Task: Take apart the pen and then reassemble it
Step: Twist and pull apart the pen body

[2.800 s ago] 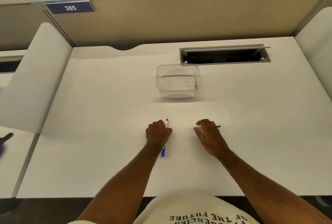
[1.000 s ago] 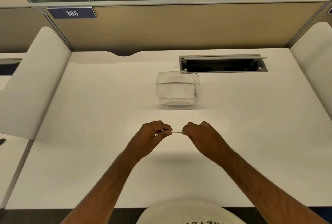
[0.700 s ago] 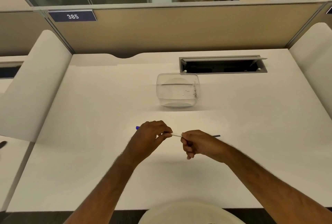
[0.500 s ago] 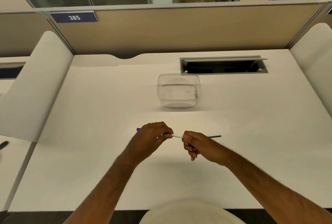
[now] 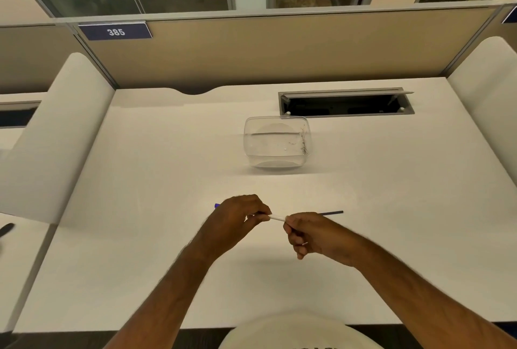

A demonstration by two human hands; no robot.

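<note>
Both hands are held just above the white desk [image 5: 140,236], close together. My left hand [image 5: 237,220] is closed around the pen barrel. Its blue end [image 5: 217,205] pokes out to the left, and a short white stretch of barrel [image 5: 277,218] bridges the gap to my right hand [image 5: 316,235]. My right hand pinches the thin dark refill [image 5: 331,212], which sticks out to the right behind the knuckles. Where the refill meets the barrel is hidden by my fingers.
An empty clear plastic tub [image 5: 277,143] stands beyond my hands at mid-desk. Behind it is an open cable slot [image 5: 345,103] in the desk. Beige partition walls and white side panels close in the back and both sides.
Both hands lifted the pen parts off the desk and came together. Over the last second my right hand shifted slightly right, and the dark refill now shows behind it.
</note>
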